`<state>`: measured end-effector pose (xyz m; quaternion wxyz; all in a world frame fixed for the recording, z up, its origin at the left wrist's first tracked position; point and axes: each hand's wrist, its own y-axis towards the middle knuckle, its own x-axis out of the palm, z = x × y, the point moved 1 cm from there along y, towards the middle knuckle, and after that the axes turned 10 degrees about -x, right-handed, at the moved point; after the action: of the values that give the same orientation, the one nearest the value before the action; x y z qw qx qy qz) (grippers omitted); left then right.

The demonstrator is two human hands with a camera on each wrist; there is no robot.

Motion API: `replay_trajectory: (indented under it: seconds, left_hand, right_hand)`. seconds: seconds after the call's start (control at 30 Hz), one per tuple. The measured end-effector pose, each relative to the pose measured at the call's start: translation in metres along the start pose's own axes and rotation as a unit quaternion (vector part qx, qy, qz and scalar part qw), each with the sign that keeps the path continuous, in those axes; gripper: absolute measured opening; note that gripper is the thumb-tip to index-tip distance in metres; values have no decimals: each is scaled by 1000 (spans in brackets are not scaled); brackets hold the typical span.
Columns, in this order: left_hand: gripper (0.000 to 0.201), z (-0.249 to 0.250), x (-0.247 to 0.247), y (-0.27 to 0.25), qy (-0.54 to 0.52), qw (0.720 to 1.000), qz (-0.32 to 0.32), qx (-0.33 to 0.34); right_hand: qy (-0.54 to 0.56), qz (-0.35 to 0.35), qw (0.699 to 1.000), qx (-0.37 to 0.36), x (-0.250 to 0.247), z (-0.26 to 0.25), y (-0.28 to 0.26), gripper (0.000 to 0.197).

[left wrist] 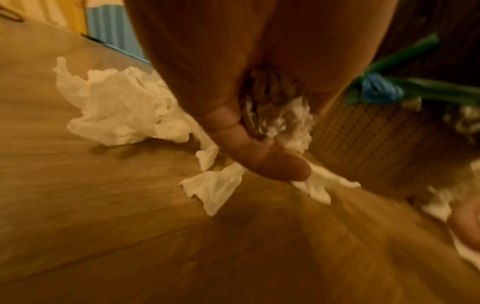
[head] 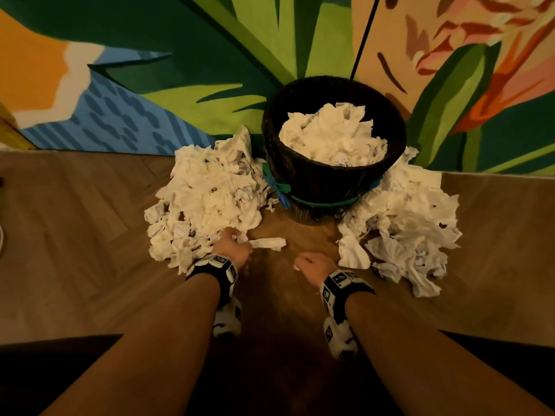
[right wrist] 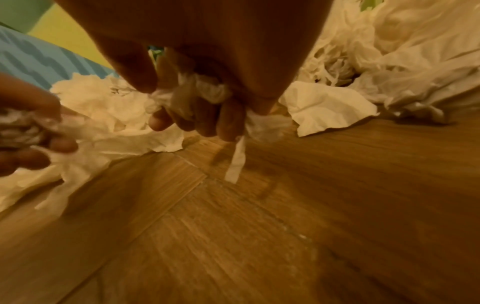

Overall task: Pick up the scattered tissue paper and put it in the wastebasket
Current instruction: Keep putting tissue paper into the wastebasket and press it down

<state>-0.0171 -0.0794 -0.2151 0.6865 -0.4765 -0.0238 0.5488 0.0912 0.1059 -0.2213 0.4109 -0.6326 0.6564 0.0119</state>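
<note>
Two bare hands work low over a brown herringbone wood floor (head: 75, 235), each already clutching crumpled white tissue paper. Seen from the left wrist, the left hand (head: 232, 246) has its fingers (left wrist: 259, 152) curled around a small tissue wad (left wrist: 283, 119) at the near edge of the left heap of white tissue (head: 207, 199). From the right wrist, the right hand (head: 313, 267) is clenched on a second tissue wad (right wrist: 207, 90), a thin strip (right wrist: 237, 162) dangling from it above the boards. A single loose tissue (head: 268, 243) lies on the floor just beyond the left hand. Between the two heaps stands a round black mesh wastebasket (head: 324, 181) lined with a dark bag and banded in green, already piled above its rim with binned tissue (head: 333, 136). The right heap of tissue (head: 405, 223) spreads from the basket's base toward the right hand. Behind the basket lies a bright rug with a leaf pattern (head: 180, 70), and a thin black cord (head: 365, 34) runs across it.
</note>
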Motion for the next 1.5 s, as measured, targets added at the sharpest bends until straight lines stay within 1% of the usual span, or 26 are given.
replay_trajectory:
  seconds: [0.03, 0.07, 0.1, 0.17, 0.23, 0.3, 0.37, 0.4, 0.43, 0.5, 0.57, 0.63, 0.7, 0.77, 0.83, 0.9, 0.93, 1.0, 1.07, 1.13, 1.17, 1.23, 1.3, 1.37, 1.43, 1.5]
  left_hand:
    - [53, -3, 4, 2, 89, 996, -10, -9]
    - [69, -6, 8, 4, 187, 982, -20, -14]
    - [82, -10, 13, 5, 251, 967, -33, -14]
    - [92, -11, 22, 2, 309, 949, -64, -21]
    - [80, -7, 28, -1, 290, 955, -65, -4]
    - [62, 2, 31, -7, 259, 962, -69, 46]
    - [40, 15, 35, -16, 249, 960, -81, 98]
    - [31, 22, 36, -23, 237, 961, -88, 115]
    - [24, 27, 38, -29, 219, 962, -96, 129]
    - [13, 35, 40, -41, 177, 965, -115, 157]
    - [14, 40, 39, -53, 153, 961, -134, 187]
    - [27, 44, 37, -62, 120, 959, -162, 200]
    - [40, 45, 31, -64, 69, 966, -183, 172]
    - [36, 43, 22, -62, 42, 976, -159, 143]
    - [19, 43, 10, -61, 37, 983, -113, 137]
    - [24, 52, -5, -60, 8, 989, -30, 147]
    - [28, 61, -14, -60, -16, 988, 20, 155]
    - [36, 87, -33, -65, -90, 975, 102, 174]
    - [24, 118, -53, -76, -183, 955, 120, 200]
    - [27, 148, -66, -87, -257, 934, 98, 227]
    - [30, 162, -69, -92, -260, 929, 101, 244]
    - [35, 186, -70, -101, -222, 923, 127, 287]
    - [31, 206, -60, -108, -199, 920, 108, 319]
    - [15, 222, -44, -116, -192, 917, 43, 346]
    - [20, 231, -28, -119, -149, 922, 8, 357]
    - [31, 232, -15, -116, -76, 924, 18, 374]
  right_hand:
    - [-27, -7, 1000, -1, -2, 2, 1, 26]
    - [-51, -13, 999, 1, -3, 4, 1, 27]
    - [-68, -17, 998, 2, -4, 5, 2, 28]
    - [-81, -13, 997, 2, -6, 10, 1, 28]
    - [-76, -4, 997, 5, -6, 14, -1, 28]
    - [-32, 19, 999, 17, -7, 16, -1, 30]
    - [24, 67, 997, 20, -11, 16, -1, 51]
    - [44, 92, 995, 6, -15, 14, -2, 60]
    - [68, 113, 991, -14, -19, 11, -2, 64]
    - [117, 131, 983, -48, -27, 3, -4, 56]
    - [117, 122, 983, -71, -32, -7, -6, 48]
    - [70, 114, 988, -81, -36, -15, -7, 45]
    - [12, 145, 987, -72, -41, -19, -9, 37]
    - [-11, 180, 983, -39, -51, -17, -12, 36]
    - [18, 212, 977, 4, -65, -12, -20, 38]
    - [55, 267, 962, 29, -85, -6, -27, 23]
    - [84, 304, 948, 44, -99, -4, -28, 20]
    - [181, 379, 904, 83, -135, 2, -29, 38]
    - [242, 425, 866, 103, -176, 0, -33, 45]
    - [239, 460, 852, 71, -208, -7, -32, 41]
    - [234, 486, 841, 48, -222, -15, -33, 39]
    - [245, 540, 806, -1, -242, -38, -35, 36]
    - [285, 544, 787, -61, -250, -66, -33, 30]
    - [342, 501, 786, -121, -246, -97, -28, 19]
    - [327, 474, 798, -177, -235, -123, -26, 16]
    - [303, 453, 809, -218, -223, -137, -19, 26]
